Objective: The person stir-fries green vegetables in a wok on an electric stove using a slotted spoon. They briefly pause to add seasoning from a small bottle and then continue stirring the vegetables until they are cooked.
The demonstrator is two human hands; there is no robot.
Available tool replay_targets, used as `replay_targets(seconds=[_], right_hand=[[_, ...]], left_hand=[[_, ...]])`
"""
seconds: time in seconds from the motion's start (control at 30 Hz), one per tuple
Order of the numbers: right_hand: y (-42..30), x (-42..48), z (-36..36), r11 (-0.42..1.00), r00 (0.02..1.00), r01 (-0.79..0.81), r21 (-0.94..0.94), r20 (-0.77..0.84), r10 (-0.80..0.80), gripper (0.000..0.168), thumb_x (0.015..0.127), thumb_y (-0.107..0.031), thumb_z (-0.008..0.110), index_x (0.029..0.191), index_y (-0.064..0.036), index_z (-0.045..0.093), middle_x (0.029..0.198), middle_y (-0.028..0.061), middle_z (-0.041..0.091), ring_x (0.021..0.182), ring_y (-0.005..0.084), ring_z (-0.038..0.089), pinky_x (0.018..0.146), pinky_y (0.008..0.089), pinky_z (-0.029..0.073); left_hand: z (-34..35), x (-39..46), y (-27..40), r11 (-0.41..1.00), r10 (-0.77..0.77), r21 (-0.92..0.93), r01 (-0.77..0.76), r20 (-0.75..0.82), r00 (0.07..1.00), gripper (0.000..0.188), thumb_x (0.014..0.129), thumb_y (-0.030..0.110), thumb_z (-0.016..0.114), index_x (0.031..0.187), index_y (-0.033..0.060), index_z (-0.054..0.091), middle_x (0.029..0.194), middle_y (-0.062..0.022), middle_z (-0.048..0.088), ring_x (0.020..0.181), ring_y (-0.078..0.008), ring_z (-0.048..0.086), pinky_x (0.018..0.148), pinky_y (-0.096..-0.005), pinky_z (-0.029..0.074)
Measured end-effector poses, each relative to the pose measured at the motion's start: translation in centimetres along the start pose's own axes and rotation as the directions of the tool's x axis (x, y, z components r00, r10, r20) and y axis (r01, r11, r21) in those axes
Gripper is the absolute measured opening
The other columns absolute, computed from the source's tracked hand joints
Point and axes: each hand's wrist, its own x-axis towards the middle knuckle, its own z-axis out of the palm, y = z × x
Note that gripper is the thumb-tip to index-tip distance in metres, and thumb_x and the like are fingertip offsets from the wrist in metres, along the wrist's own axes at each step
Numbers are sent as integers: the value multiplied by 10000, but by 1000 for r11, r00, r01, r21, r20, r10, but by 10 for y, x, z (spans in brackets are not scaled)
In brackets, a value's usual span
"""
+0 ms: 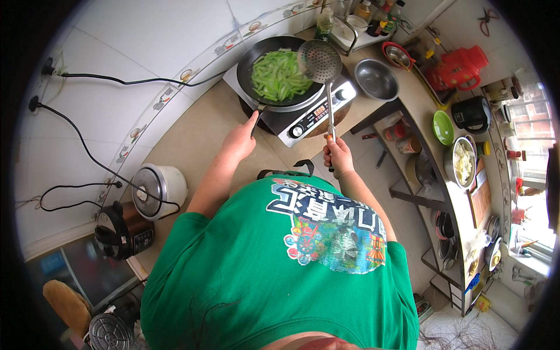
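My left hand (240,141) grips the dark handle of a black wok (246,89). Sliced green vegetables (280,75) lie in the wok, which sits on an induction cooker (321,114) with a lit display. In my right hand (338,156) is the long handle of a perforated metal skimmer (320,61). The skimmer's round head appears over the wok's right rim; I cannot tell whether it touches the wok. To the right of the cooker stands a metal bowl (376,80) with no food visible in it.
Bottles (379,22) crowd a rack behind the cooker. Along the right counter are a red thermos (459,68), a black kettle (470,114), a green plate (443,127) and a bowl of pale cut food (462,164). A rice cooker (158,191), a pressure cooker (124,229) and black cords (96,151) occupy the left.
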Motion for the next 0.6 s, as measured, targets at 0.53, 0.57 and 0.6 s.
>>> replay_targets(seconds=[0.53, 0.57, 0.6], right_hand=[[2, 1, -1, 1000, 1000, 15, -13, 7, -15, 290, 1016, -316, 544, 1185, -80, 551, 734, 0, 453, 536, 84, 392, 455, 235, 318], [1, 0, -1, 1000, 1000, 13, -10, 10, -13, 290, 1017, -316, 543, 1186, -81, 550, 733, 0, 452, 536, 84, 391, 456, 234, 317], [1, 0, 0, 1000, 1000, 13, 2, 9, -13, 255, 1012, -320, 553, 1122, -90, 542, 728, -1, 459, 523, 83, 394, 443, 237, 314]], left_hand=[[8, 3, -8, 1000, 17, -16, -17, -29, 999, 808, 837, 53, 560, 1552, 250, 240, 964, -277, 613, 887, -433, 616, 789, -503, 488], [8, 3, -9, 1000, 21, -16, -21, -31, 999, 809, 836, 52, 560, 1553, 250, 241, 964, -276, 614, 886, -433, 616, 788, -503, 489], [8, 3, -8, 1000, 26, -15, -26, -33, 999, 811, 835, 51, 559, 1553, 251, 241, 964, -275, 615, 884, -434, 617, 786, -503, 490]])
